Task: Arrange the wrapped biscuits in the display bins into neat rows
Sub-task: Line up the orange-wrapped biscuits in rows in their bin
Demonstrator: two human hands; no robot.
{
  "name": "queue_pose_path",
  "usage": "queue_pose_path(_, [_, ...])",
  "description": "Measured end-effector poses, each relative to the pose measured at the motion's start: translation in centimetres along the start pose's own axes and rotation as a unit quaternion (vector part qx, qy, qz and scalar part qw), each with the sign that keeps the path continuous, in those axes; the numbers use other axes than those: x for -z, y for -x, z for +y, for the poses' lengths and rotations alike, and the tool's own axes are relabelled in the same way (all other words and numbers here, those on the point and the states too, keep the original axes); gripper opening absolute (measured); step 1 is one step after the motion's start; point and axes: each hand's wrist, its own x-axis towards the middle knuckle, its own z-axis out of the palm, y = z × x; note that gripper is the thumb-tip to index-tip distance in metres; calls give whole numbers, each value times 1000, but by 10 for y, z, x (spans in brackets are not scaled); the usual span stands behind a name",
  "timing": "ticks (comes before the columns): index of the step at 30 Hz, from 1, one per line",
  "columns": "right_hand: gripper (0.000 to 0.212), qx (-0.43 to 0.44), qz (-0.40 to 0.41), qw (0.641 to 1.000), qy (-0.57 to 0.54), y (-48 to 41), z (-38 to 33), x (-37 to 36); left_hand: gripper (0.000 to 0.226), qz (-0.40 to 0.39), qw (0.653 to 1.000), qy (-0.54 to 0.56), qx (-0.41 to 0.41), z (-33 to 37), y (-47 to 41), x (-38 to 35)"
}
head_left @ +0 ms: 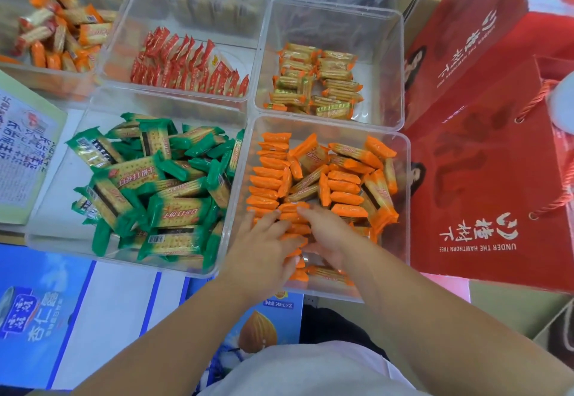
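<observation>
The near right clear bin (402, 197) holds orange wrapped biscuits (344, 186). A neat row of them stands along its left wall, and the rest lie jumbled on the right. Both my hands are inside this bin at its near end. My left hand (264, 248) rests with fingers spread on the near end of the row. My right hand (326, 232) faces it, and its forefinger and thumb curl round a few orange packets (295, 229) between the two hands. The near left bin (46, 209) holds green wrapped biscuits (161, 184) in a loose heap.
Behind stand a bin of red packets (186, 63) set on edge, a bin of gold packets (316, 82) and a far left bin of mixed orange packets (62, 29). Red gift bags (484, 178) crowd the right side. Blue cartons (46, 318) lie below the bins.
</observation>
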Motion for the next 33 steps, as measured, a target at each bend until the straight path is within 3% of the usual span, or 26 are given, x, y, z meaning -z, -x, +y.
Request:
queue_pose_path(3, [28,44,-25,998,29,5,12,4,36,-50,998,-39,-2,-2,-5,0])
queue_pose_path(6, [17,84,3,991,102,13,14,3,45,-78,994,-82,-1,-4,-8,0])
queue_pose_path(10, [25,82,26,996,35,24,22,-5,48,-85,992,-88,7,-4,-7,-1])
queue_pose_path(14, [41,35,-15,999,-37,39,19,-11,47,-42,998,-32,40,-8,2,1])
queue_pose_path(17, [52,-12,-26,995,-99,44,13,3,52,32,997,-36,57,-15,13,0])
queue_pose_path(20, [43,-18,-35,989,-143,51,13,11,53,98,989,-52,94,-24,27,-3])
queue_pose_path(23, [39,-33,-53,987,-149,54,16,5,69,79,983,-52,156,-25,39,-7])
queue_pose_path(27, [36,-28,-58,988,-138,50,19,-15,77,51,982,-45,178,-20,41,-10])
queue_pose_path(30, [33,-30,-67,995,-72,51,16,-17,76,53,982,-46,177,-20,40,-9])
queue_pose_path(32, [43,-4,-22,993,118,52,8,-6,76,54,983,-48,171,-22,38,-7])
queue_pose_path(33, [48,37,16,968,248,52,3,2,76,55,983,-49,168,-23,36,-4])
